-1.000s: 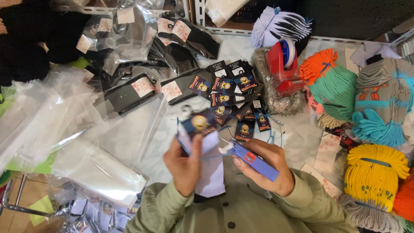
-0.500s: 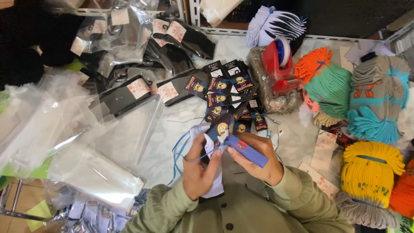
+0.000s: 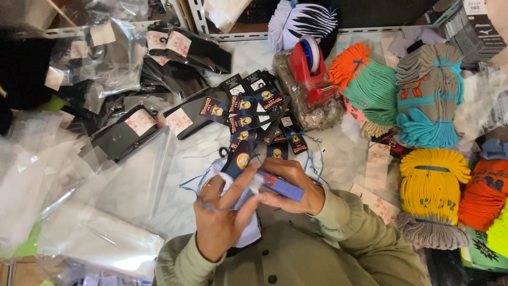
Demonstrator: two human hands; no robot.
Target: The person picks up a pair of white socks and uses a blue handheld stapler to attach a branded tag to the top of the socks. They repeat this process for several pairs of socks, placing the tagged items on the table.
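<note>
Hands meet at the counter's near edge: left hand (image 3: pixel 219 222) pinches a white sock (image 3: pixel 241 233) and dark card label (image 3: pixel 239 159), right hand (image 3: pixel 291 182) clamps a blue tagging tool (image 3: pixel 280 185). Label looks unfastened; more labels (image 3: pixel 248 106) wait mid-counter.

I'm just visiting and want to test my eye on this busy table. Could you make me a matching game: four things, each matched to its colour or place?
Things:
1. tape dispenser
2. tagging tool
3. yellow sock bundle
4. clear plastic bags

Descriptions:
A. spread out on the table's left side
B. red, with a roll on top
C. held in the right hand, blue
D. right side, with a grey cuff end

Pairs: 1-B, 2-C, 3-D, 4-A
</note>
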